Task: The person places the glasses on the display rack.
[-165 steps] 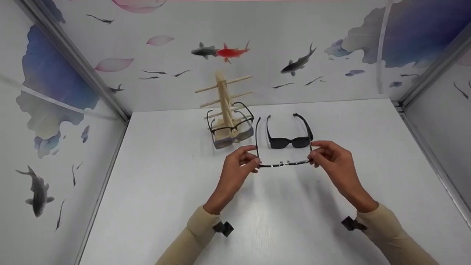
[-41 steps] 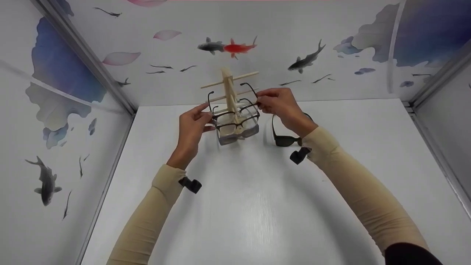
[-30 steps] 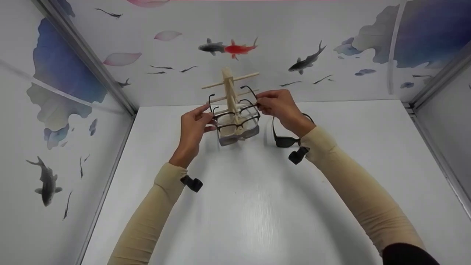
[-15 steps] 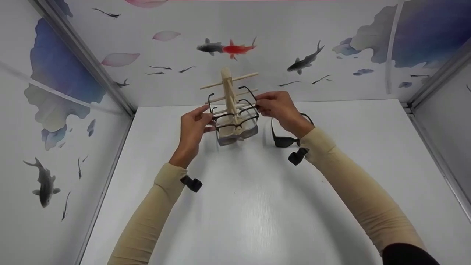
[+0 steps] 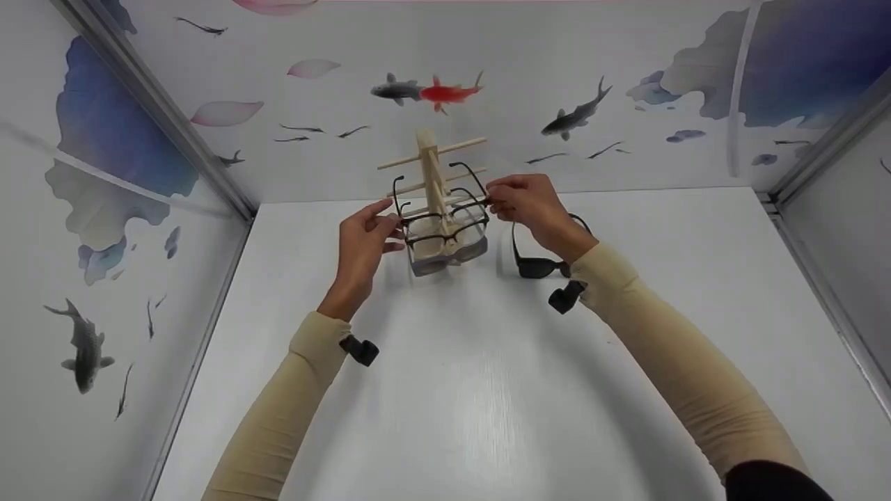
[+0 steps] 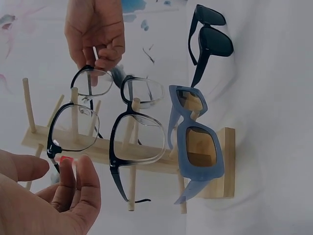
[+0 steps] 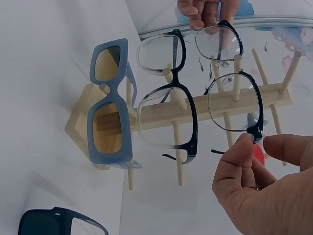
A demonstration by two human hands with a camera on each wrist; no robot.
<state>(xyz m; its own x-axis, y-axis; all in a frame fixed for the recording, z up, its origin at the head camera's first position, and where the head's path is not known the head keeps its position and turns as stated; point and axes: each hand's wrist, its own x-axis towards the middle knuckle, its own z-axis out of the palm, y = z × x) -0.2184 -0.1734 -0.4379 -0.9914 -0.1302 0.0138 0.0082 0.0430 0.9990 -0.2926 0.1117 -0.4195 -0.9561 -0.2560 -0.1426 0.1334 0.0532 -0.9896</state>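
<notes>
My left hand (image 5: 360,236) and right hand (image 5: 532,207) pinch opposite sides of half-rim eyeglasses (image 6: 55,134), near the hinges. The temples are unfolded and point back past the wooden stand (image 5: 429,165). In the right wrist view the lenses lie in front of a peg (image 7: 237,83); whether the bridge bears on it I cannot tell. One level below hang black-and-clear eyeglasses (image 7: 192,117), and blue sunglasses (image 7: 109,159) with brown lenses hang at the lowest level.
Black sunglasses (image 5: 534,268) lie on the white table (image 5: 445,390) right of the stand, partly hidden by my right forearm. A printed wall (image 5: 508,42) stands close behind. The stand's upper pegs (image 5: 463,145) hold no glasses.
Several seconds ago both hands held the half-rim eyeglasses over the table, in front of the black sunglasses. They moved back and left to the stand. Over the last second the hands barely move.
</notes>
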